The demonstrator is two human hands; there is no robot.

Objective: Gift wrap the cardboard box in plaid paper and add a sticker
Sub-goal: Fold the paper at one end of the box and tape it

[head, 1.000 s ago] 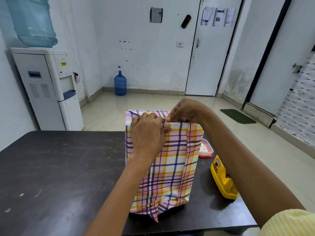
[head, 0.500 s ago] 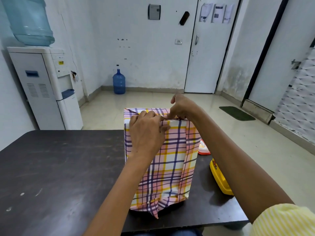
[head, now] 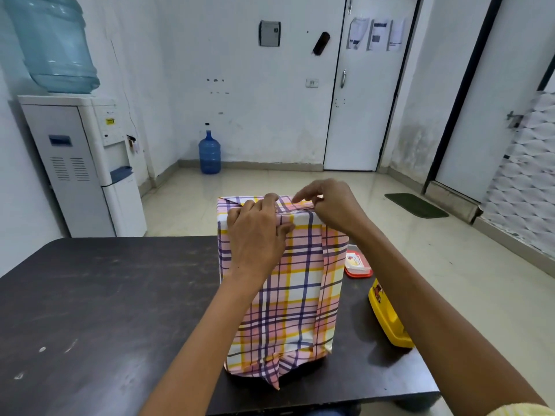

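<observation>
Right hand (head: 332, 207) has slid rightward along the top edge, away from the left hand (head: 256, 238); index finger now stretched out, no longer tucked.

Wrapped box (head: 300, 280) stands upright on the dark table (head: 105, 295), near its right end. Plaid paper (head: 234, 203) covers every visible face; a loose pointed flap hangs at the bottom near edge.

Left hand grips the top near edge, fingers curled over the top, thumb on the near face. Right hand's thumb and bent fingers pinch the paper fold on the top.

Right of the box: small red-rimmed container (head: 357, 265), yellow container (head: 387, 319) nearer. Water dispenser (head: 84, 163) far left; blue bottle (head: 209, 153) on the floor.
</observation>
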